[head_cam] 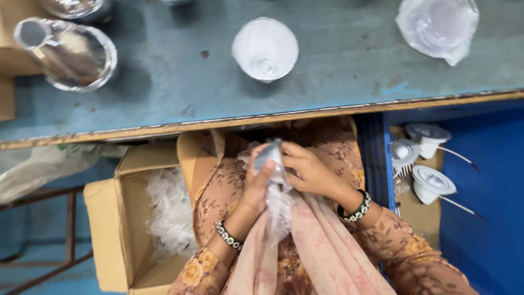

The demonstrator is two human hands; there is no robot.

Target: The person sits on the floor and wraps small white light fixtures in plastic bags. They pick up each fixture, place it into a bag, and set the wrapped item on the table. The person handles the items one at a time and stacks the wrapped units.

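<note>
Table (338,65) comes first, big and blue-grey, with its front edge running across above the person's lap. On it, by the far edge, sits a white cup-shaped shade (265,48). A clear shade (68,50) sits near the far left corner, and a bagged shade (438,27) sits near the far right corner.

Under the table's front edge, on the left, stands an open cardboard box (112,229) full of clear plastic bags (170,210). On the right, a blue crate (486,218) holds white lamp parts (428,164) with thin wires, close to its left wall.

Both hands meet just below the middle of the table's front edge. The left hand (256,188) is closed around a small grey lamp part (268,155) that sits in a thin plastic bag (278,202). The right hand (311,172) pinches the bag at the top of the part with bent fingers.

The part looks only partly out of its bag, so the unwrapping seems half done. Many bags are left in the box, but what is inside them cannot be seen.
</note>
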